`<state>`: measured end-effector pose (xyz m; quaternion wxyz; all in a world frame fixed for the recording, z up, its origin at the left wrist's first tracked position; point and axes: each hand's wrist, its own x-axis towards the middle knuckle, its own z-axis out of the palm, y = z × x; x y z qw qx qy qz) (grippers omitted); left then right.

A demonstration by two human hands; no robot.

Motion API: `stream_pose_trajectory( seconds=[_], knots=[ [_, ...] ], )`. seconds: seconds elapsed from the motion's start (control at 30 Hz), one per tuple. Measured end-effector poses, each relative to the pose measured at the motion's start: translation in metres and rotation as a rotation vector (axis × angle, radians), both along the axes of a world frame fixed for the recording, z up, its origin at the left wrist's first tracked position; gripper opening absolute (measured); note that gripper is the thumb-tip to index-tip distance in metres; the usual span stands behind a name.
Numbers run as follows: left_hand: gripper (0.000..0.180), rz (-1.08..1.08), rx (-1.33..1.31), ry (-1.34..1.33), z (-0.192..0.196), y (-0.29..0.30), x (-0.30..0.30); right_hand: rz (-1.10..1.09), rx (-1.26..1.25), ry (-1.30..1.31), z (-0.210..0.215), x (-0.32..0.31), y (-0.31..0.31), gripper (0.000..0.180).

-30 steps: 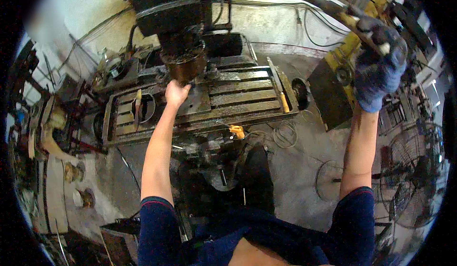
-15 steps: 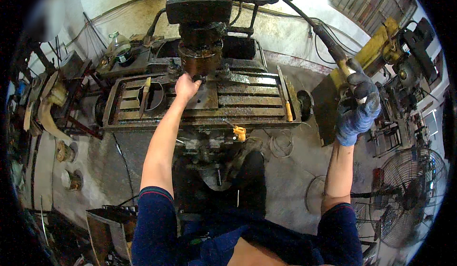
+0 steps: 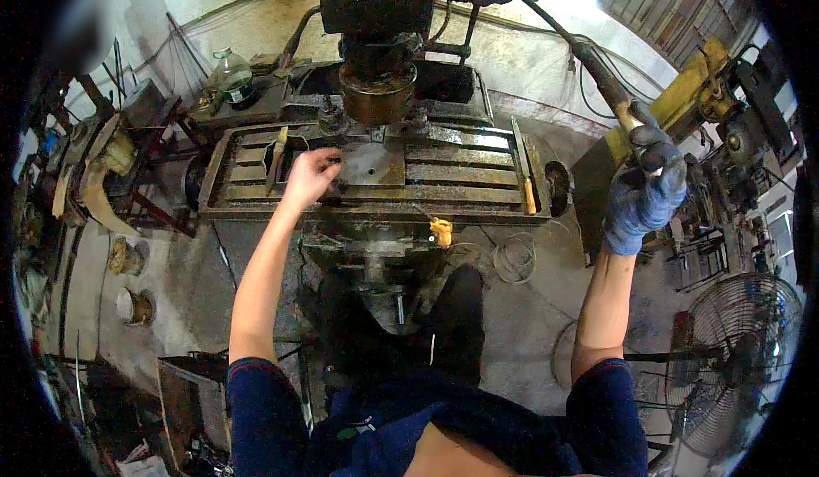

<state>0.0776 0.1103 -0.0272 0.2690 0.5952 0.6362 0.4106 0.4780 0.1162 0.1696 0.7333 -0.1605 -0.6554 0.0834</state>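
My bare left hand (image 3: 309,178) is over the left part of the slotted machine table (image 3: 465,159), its fingers curled together. Something small and dark shows at its fingertips, too unclear to name. A flat metal plate (image 3: 375,163) with a small hole lies just right of that hand, under the round, oily spindle head (image 3: 378,93) of a drilling or milling machine. My right hand (image 3: 650,178), in a blue and dark grey glove, is wrapped round the end of a long lever (image 3: 607,84) slanting down from the machine.
A box-like holder with a pale-handled tool (image 3: 278,148) sits on the table's left. A file with an orange handle (image 3: 529,195) lies at its right end. A yellow-handled tool (image 3: 440,229) hangs at the front edge. A large fan (image 3: 740,353) stands at the lower right.
My left hand has drawn back from beneath the spindle, toward the left and nearer to me, uncovering the plate's hole. My right hand keeps its hold on the lever. The view has shifted slightly.
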Motion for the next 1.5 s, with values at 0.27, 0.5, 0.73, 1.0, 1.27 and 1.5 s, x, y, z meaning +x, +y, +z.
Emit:
stream_pose_trajectory(
  seconds=[0.27, 0.5, 0.73, 1.0, 1.27, 1.5],
  knots=[
    [0.033, 0.136, -0.043, -0.152, 0.018, -0.155, -0.053, -0.076, -0.053, -0.016, -0.011, -0.007, -0.003, 0.05],
    [0.031, 0.731, -0.03, -0.13, 0.022, -0.356, -0.125, -0.072, -0.083, -0.038, -0.022, -0.005, -0.004, 0.045],
    [0.019, 1.156, -0.06, 0.145, -0.051, -0.587, -0.184, 0.054, -0.066, 0.022, -0.041, -0.001, 0.005, 0.04],
    [0.041, 1.308, -0.83, 0.209, -0.085, -0.629, -0.101, 0.054, -0.056, 0.077, -0.042, -0.009, -0.001, 0.051],
    [0.04, 1.195, -1.189, 0.369, -0.134, -0.661, -0.092, 0.103, -0.074, 0.048, -0.056, -0.003, 0.007, 0.047],
    [0.035, 0.986, -1.44, 0.538, -0.121, -0.643, -0.104, 0.156, -0.017, 0.004, -0.038, 0.005, 0.005, 0.04]
  ],
)
